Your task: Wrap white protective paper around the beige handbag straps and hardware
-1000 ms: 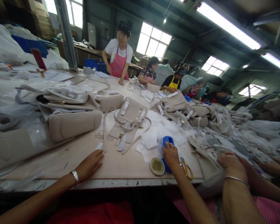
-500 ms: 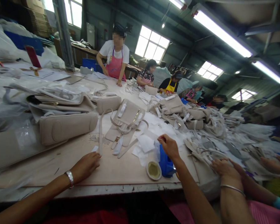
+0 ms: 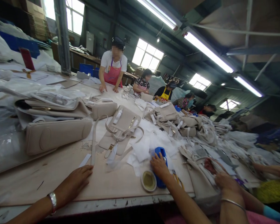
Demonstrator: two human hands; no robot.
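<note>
My left hand (image 3: 76, 182) rests low on the tabletop, its fingertips closed at the lower end of a narrow beige strap (image 3: 93, 146). A small white strip (image 3: 85, 160) lies just above these fingers. The strap runs up beside a flat beige handbag (image 3: 123, 121) with a looped handle, a gold-coloured clasp and white wrapping. My right hand (image 3: 159, 166) is on a blue tape dispenser (image 3: 161, 184), fingers bent over its left side and upper part. Close to its left stands a small round dish (image 3: 148, 181) with yellowish contents.
Beige bags (image 3: 58, 135) are stacked at left, and more bag pieces (image 3: 172, 118) are heaped at back right. White sheets (image 3: 144, 140) lie mid-table. Yellow-handled scissors (image 3: 178, 179) sit right of the dispenser. A co-worker's hands (image 3: 220, 174) handle a bag at right; other people work behind.
My right hand has come down from above the tape dispenser onto it. My left hand stays at the strap's end. The view has shifted, and the person opposite has moved their hands.
</note>
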